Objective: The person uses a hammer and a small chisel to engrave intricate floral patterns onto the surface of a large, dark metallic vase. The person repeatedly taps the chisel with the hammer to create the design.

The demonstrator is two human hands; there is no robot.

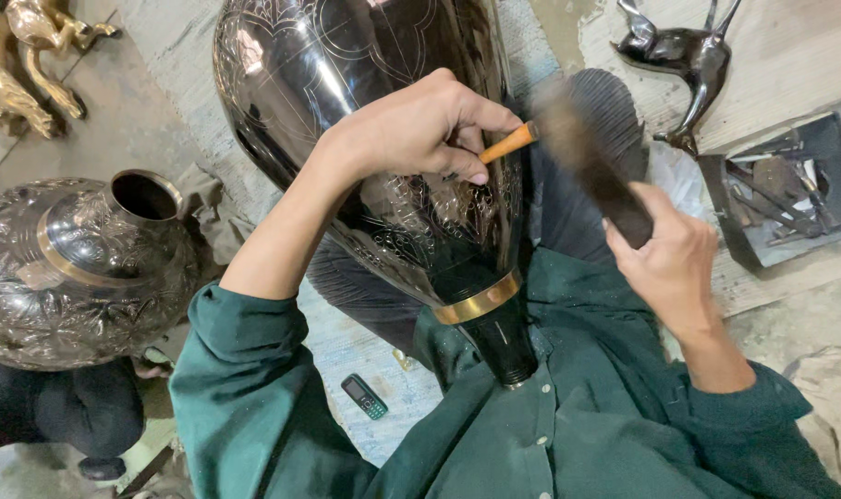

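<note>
Pinching an orange-handled chisel (506, 144) in my left hand (411, 125), fingers clamped, I steady it on the dark engraved vase (347, 111) across my lap. My right hand (670, 254) is closed on a blurred mallet (591, 157). Heavy, rigid, slick metal, I judge; the gold-banded neck (481, 300) offers the surest grip.

A small dark mobile phone with a green-lit screen and keypad (363, 396) lies face up on the pale grey cloth floor covering (347, 346) at about seven o'clock in the frame, just beside the person's green left sleeve (245, 370). The handset is a narrow rectangle, tilted with its top toward ten o'clock, the little screen at its upper end and keys below. No packages, labels or signs can be made out anywhere else in view.
</note>
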